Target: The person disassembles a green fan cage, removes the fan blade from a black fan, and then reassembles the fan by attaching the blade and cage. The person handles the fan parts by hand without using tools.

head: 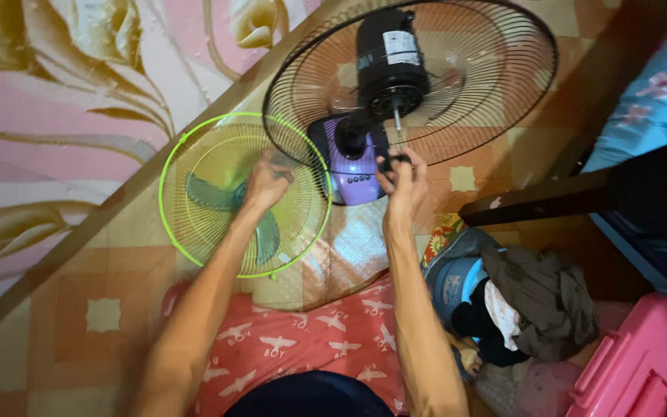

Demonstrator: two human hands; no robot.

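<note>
- I see the left hand (266, 182) at centre frame, fingers curled on the rim where the green grille (245, 194) meets the black grille (418, 77); I cannot tell which rim it grips, or whether it only rests there.
- The right hand (404, 179) is closed around a small black knob (394, 161), held just below the bare shaft (399, 123) of the motor (390, 62).
- The green grille lies flat on the floor, left of centre, with the teal blade (211, 193) under it. The black grille stands tilted at upper centre, still on the motor, above the purple base (354, 158).
- Risk: the knob is small and pinched at the fingertips; I judge a slip would send it into the clothes heap (526, 301) at lower right, where it would be hard to find.
- Risk: the fan leans with only one hand near it; a pull on the rim could tip it onto the green grille and bend the wires.
- Risk: the shaft end is exposed close to the right knuckles; a jerk could scrape them.
- Risk: the plastic blade under the grille could crack if weight comes down on it.
</note>
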